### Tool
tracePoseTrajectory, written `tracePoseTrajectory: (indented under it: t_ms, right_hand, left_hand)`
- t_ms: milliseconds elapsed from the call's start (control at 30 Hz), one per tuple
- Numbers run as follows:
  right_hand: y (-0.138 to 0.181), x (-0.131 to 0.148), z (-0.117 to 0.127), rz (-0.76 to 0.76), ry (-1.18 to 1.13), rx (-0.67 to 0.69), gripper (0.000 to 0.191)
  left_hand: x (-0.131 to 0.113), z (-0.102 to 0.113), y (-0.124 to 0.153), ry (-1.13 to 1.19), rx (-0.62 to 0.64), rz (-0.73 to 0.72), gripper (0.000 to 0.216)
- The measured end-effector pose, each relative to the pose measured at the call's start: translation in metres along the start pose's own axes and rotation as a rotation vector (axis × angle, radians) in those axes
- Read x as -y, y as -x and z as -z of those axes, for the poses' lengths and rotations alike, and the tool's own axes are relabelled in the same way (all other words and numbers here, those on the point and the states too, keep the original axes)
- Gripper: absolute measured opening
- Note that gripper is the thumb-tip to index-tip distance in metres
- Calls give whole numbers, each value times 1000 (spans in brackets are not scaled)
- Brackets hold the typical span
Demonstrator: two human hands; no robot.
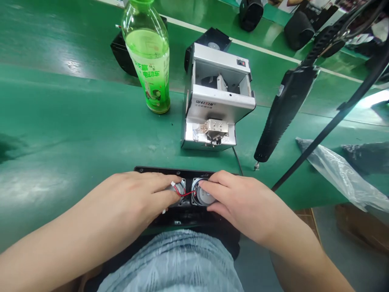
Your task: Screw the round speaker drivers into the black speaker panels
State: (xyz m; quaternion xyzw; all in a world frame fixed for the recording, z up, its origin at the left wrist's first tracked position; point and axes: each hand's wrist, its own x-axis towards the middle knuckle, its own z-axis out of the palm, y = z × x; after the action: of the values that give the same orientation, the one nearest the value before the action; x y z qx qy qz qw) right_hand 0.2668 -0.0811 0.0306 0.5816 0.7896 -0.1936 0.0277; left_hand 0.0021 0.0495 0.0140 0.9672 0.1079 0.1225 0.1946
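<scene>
A black panel [161,170] lies at the bench's near edge with two round metal speaker drivers seated in it. My left hand [138,194] has its fingers closed around the left speaker driver [181,188], which it partly covers. On the right speaker driver [205,196], my right hand [232,198] grips the rim with thumb and fingers. A red wire [185,194] with a small white connector [173,184] runs between the two drivers. Much of the panel is hidden under both hands.
A silver screw feeder [220,99] stands beyond the panel, beside a green drink bottle [148,61]. To the right hangs a black electric screwdriver [285,109], bit down. Clear plastic bags [340,174] lie at far right. Black speaker housings [251,14] sit farther back.
</scene>
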Motion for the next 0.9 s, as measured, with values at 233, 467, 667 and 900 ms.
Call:
tracePoseTrajectory:
  t_ms: [233, 467, 667, 900]
  right_hand:
    - [-1, 1, -1, 15, 17, -6, 25]
    - [0, 0, 0, 20, -1, 20, 27]
    - [-2, -1, -1, 43, -6, 1, 29]
    - [4, 9, -6, 60, 55, -88, 38]
  left_hand:
    - [3, 2, -5, -4, 22, -6, 41]
    - [4, 4, -9, -60, 40, -24, 44]
    - [2, 3, -7, -63, 40, -22, 40]
    - [-1, 3, -6, -102, 40, -32, 40]
